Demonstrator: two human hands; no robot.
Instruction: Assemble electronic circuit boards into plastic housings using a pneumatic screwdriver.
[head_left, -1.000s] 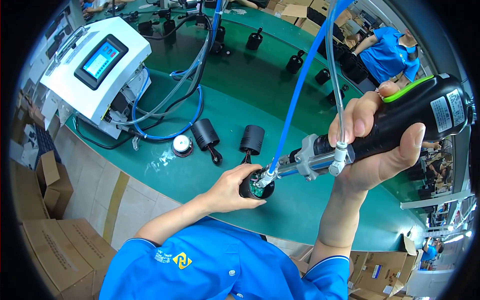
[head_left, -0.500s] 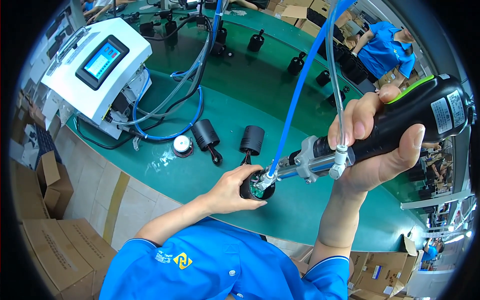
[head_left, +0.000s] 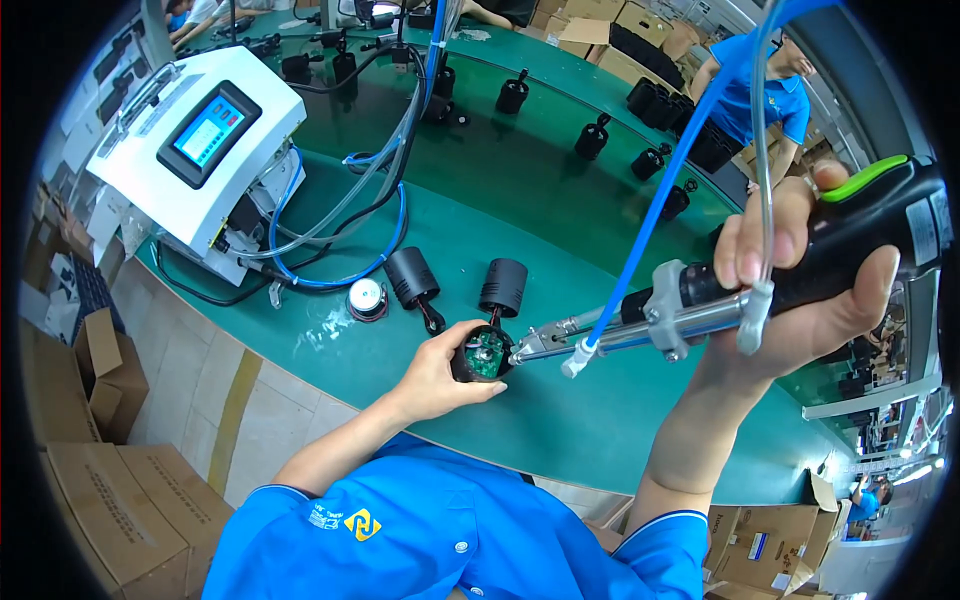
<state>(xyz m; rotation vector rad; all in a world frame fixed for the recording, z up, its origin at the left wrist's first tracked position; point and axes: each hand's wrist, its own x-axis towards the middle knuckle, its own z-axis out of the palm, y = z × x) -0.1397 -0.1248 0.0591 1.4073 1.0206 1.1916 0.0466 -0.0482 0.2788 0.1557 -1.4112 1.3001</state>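
My left hand [head_left: 432, 378] is wrapped round a black cylindrical housing [head_left: 504, 342], its open end up and a green circuit board [head_left: 487, 356] showing inside. My right hand [head_left: 775, 265] grips a thick black powered screwdriver [head_left: 850, 235] with a green lever, a metal nose, and a blue and a clear hose. The tool slants down to the left; its tip lies at the right rim of the housing, and whether it touches I cannot tell. Just beyond stand two black ribbed cylinders [head_left: 408, 272] with wires, beside a round silver-and-white part [head_left: 367, 299].
A white machine [head_left: 215, 120] with a lit screen stands at the left, trailing hoses and cables [head_left: 400, 215]. Behind the green worktop [head_left: 590, 430], a dark green belt [head_left: 480, 155] carries several black cylinders. A co-worker [head_left: 775, 100] is at upper right. Cardboard boxes [head_left: 115, 510] sit at lower left.
The screwdriver has drawn up and right, its nose out of the housing's open end. My left hand and the housing have shifted slightly left, baring more of the circuit board.
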